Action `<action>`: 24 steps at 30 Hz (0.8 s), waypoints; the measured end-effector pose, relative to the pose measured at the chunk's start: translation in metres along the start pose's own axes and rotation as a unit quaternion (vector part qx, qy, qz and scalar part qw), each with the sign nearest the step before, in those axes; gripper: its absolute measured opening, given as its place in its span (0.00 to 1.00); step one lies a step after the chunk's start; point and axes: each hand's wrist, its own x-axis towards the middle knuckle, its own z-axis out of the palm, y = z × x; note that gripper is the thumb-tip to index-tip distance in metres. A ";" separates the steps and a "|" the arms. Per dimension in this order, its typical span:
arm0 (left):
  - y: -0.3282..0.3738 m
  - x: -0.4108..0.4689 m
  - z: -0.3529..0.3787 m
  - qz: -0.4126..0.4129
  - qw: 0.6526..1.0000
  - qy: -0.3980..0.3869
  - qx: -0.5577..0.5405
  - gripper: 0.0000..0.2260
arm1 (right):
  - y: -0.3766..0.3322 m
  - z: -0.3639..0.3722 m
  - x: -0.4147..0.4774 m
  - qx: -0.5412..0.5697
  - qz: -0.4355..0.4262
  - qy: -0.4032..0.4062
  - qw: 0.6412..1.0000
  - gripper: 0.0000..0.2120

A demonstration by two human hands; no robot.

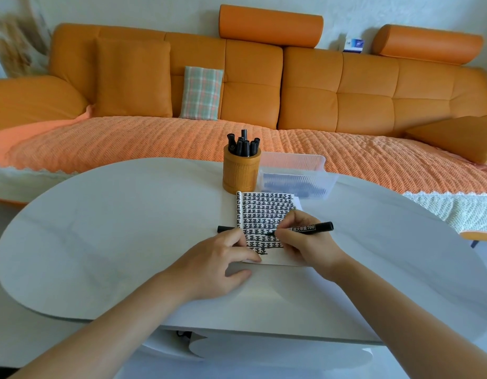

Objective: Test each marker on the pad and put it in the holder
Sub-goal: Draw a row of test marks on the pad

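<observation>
- While the right hand (pixel 301 242) is gripping a black marker (pixel 314 227) between its curled fingers and thumb, the marker's tip is touching the pad (pixel 264 210) in one of the lower rows of black marks, and its tail end is pointing off to the right.
- The left hand (pixel 217 259) is resting on the pad's near left corner with bent fingers, one fingertip pressing the white strip below the last marks.
- A short black piece (pixel 225 228) is sticking out just past the left hand's knuckles, beside the pad's left edge; I cannot tell whether the hand is holding it or whether it is lying on the table.
- The pad is lying flat on the white oval table (pixel 100 228), its page nearly filled with rows of black marks.
- Just behind the pad, the round orange holder (pixel 241 172) is standing upright with a bunch of black capped markers (pixel 243 145) sticking up out of it.
- A clear plastic box (pixel 294 162) is sitting just to the right of the holder, with more dark markers (pixel 291 184) lying inside.
- Beyond the table, an orange sofa (pixel 346 86) is running along the wall, carrying an orange quilted cover (pixel 154 140) on the seat and a plaid cushion (pixel 201 93) leaning against the back.
</observation>
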 end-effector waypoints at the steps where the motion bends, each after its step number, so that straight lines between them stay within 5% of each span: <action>1: 0.000 0.001 -0.001 0.003 1.000 0.001 0.004 0.13 | -0.001 -0.001 0.000 0.010 0.003 0.004 1.000 0.07; 6: -0.007 0.010 -0.015 -0.006 0.998 0.055 -0.024 0.13 | -0.008 -0.012 0.009 -0.016 -0.044 0.028 0.998 0.09; 12: -0.036 0.024 -0.024 -0.066 0.993 0.085 0.051 0.11 | -0.022 -0.030 0.016 -0.080 -0.068 -0.021 0.994 0.23; 17: -0.049 0.029 -0.027 -0.127 0.988 0.003 0.087 0.13 | -0.029 -0.036 0.025 -0.012 0.006 -0.042 0.999 0.17; 21: -0.055 0.032 -0.028 -0.154 0.983 -0.029 0.100 0.06 | -0.029 -0.038 0.030 -0.121 -0.039 -0.019 0.992 0.06; 24: -0.053 0.037 -0.031 -0.162 0.983 0.001 0.083 0.04 | -0.028 -0.036 0.035 -0.229 -0.068 0.004 0.971 0.12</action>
